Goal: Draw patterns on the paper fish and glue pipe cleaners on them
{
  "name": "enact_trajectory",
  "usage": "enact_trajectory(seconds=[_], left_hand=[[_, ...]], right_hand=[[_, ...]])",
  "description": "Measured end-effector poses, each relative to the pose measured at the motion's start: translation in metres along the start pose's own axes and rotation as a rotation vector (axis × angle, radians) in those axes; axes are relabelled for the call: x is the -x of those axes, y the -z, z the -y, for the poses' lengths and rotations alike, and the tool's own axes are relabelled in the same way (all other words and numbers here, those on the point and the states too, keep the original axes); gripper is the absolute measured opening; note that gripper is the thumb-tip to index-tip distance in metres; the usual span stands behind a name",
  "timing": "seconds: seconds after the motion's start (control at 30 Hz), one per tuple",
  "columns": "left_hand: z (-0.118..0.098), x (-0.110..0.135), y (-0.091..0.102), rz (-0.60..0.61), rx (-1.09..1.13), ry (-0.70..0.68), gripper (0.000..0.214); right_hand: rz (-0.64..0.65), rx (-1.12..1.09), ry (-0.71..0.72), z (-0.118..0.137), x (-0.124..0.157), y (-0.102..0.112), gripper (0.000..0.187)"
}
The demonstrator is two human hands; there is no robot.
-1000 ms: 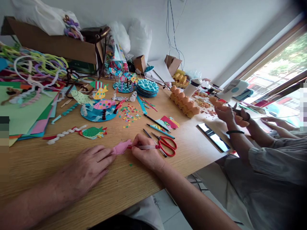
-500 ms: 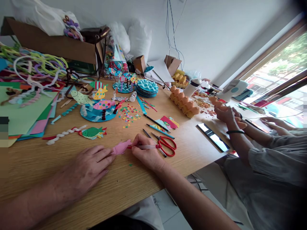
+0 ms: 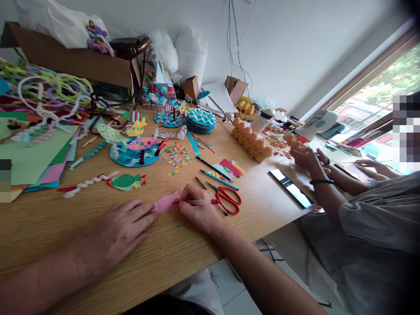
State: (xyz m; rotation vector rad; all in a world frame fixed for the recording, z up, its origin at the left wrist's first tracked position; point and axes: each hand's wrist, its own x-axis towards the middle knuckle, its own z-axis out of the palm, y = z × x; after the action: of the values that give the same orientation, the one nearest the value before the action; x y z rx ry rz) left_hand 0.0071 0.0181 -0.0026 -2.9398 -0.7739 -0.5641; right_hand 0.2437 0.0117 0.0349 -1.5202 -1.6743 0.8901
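A small pink paper fish [image 3: 166, 201] lies on the wooden table [image 3: 157, 258] near the front edge. My left hand [image 3: 114, 229] lies flat on the table, fingers stretched out, its fingertips pressing the fish's left end. My right hand [image 3: 198, 210] is closed around a pen [image 3: 197, 201] with a red tip, and that tip touches the fish's right side. Red-handled scissors [image 3: 226, 197] lie just right of my right hand.
Finished paper fish, a blue paper plate [image 3: 131, 156], confetti [image 3: 176, 157], pencils and coloured paper sheets [image 3: 29, 159] fill the table's middle and left. An orange egg carton [image 3: 252, 141] and a phone [image 3: 291, 188] lie to the right. A person seated at right handles orange pieces.
My hands, the pen and the pink fish have stayed put. The person at right has lowered their hands slightly and shifted the orange pieces.
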Motion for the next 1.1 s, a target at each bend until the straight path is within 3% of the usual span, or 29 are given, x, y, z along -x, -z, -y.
enact_trajectory(seconds=[0.37, 0.8, 0.97, 1.1], left_hand=[[0.005, -0.0004, 0.0039, 0.066, 0.026, -0.017, 0.041], [0.0026, -0.0003, 0.0027, 0.009, 0.042, 0.008, 0.04], [0.0034, -0.001, 0.0057, 0.075, 0.033, -0.005, 0.04], [0.0037, -0.0003, 0.0048, 0.059, 0.01, -0.005, 0.04]], right_hand=[[-0.025, 0.011, -0.03, 0.0035, -0.0003, -0.0004, 0.016], [-0.041, 0.007, -0.009, 0.0022, -0.0009, 0.0, 0.017], [-0.055, -0.056, -0.033, -0.0022, -0.0013, -0.0009, 0.013], [-0.056, -0.05, -0.035, -0.0011, -0.0012, -0.0007, 0.014]])
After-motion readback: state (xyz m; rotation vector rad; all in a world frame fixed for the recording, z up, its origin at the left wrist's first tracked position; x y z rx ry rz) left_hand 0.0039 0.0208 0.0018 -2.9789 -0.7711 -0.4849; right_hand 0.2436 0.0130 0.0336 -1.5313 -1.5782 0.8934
